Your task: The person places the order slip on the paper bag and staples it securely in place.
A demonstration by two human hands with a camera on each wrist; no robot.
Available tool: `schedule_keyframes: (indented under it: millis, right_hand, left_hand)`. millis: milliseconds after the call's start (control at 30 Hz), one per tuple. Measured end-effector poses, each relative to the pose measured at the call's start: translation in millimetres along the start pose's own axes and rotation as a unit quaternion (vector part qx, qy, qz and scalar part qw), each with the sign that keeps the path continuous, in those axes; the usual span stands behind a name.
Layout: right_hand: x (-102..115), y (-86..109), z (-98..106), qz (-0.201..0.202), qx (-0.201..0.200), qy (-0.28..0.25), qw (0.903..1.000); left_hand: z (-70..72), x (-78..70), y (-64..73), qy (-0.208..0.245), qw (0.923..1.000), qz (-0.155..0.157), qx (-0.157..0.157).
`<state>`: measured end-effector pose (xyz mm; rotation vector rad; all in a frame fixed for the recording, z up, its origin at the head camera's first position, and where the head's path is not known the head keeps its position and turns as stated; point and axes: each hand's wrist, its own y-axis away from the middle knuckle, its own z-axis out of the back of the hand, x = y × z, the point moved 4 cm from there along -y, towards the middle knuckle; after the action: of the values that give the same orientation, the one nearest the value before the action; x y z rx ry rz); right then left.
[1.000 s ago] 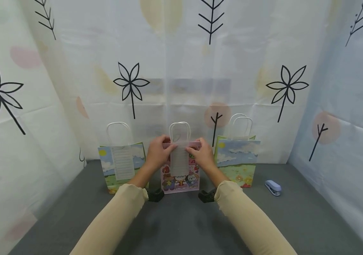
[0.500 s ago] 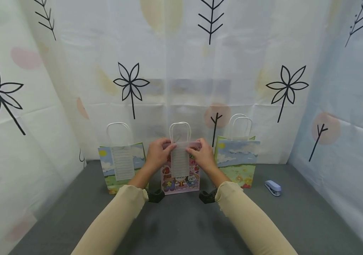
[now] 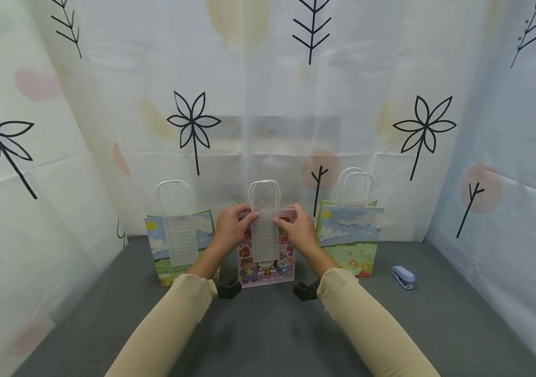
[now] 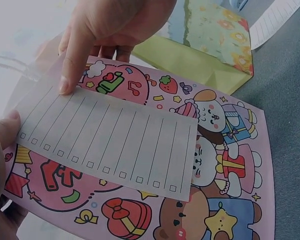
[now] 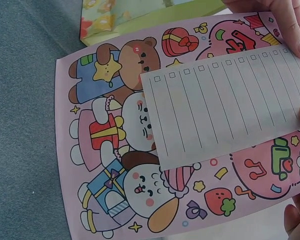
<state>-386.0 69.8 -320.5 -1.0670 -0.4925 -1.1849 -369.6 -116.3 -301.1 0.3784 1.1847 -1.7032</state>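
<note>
A pink paper gift bag (image 3: pixel 288 268) with cartoon animals and white handles (image 3: pixel 265 183) stands upright at the middle of the table. Over its upper front lies a white lined checklist slip (image 3: pixel 265 242), its small boxes plain in the left wrist view. My left hand (image 3: pixel 230 228) pinches the bag's top edge at the slip's left side, thumb in front and fingers behind. On the other side, my right hand (image 3: pixel 300 228) pinches the top edge the same way, its thumb (image 4: pixel 66 82) pressing the slip's upper corner. The fingers behind the bag are partly hidden.
A landscape-print gift bag (image 3: pixel 162 238) with a similar lined slip (image 3: pixel 182 243) stands on the left. Another landscape bag (image 3: pixel 350 238) stands right of the pink one. A lavender stapler (image 3: pixel 403 277) lies farther right on the dark grey table (image 3: pixel 268 335). Printed cloth walls enclose the table.
The slip has shifted down very slightly against the pink bag compared with a second ago. Both hands keep their grip at the bag's top edge.
</note>
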Motion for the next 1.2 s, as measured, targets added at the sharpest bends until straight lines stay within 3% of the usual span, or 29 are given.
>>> schedule_keyframes:
  millis: [300,433,633,867,1000,1200]
  right_hand:
    - [5,4.8,3,0.004,0.014,-0.034,0.9993]
    - [8,10.6,9,0.024,0.010,-0.045,0.9987]
    - [9,23.8,19,0.068,-0.009,-0.047,0.9965]
    - [7,44.3,34,0.066,0.014,-0.071,0.9952]
    - [-1,55.2,46,0.059,0.022,-0.057,0.9964]
    - [-35,67.0,75,0.057,0.023,-0.005,0.9981]
  left_hand:
    - [1.6,1.8,0.0,0.007,0.9999,0.009,0.000]
    - [1.8,2.8,-0.2,0.011,0.9998,0.015,0.001]
    - [1.9,5.2,-0.7,0.029,0.9992,0.026,0.005]
    - [3.7,8.6,-0.5,0.043,0.9978,0.049,0.009]
    - [4.2,10.2,-1.4,0.044,0.9974,0.056,0.009]
    - [1.6,6.2,-1.5,0.059,0.9971,0.046,0.013]
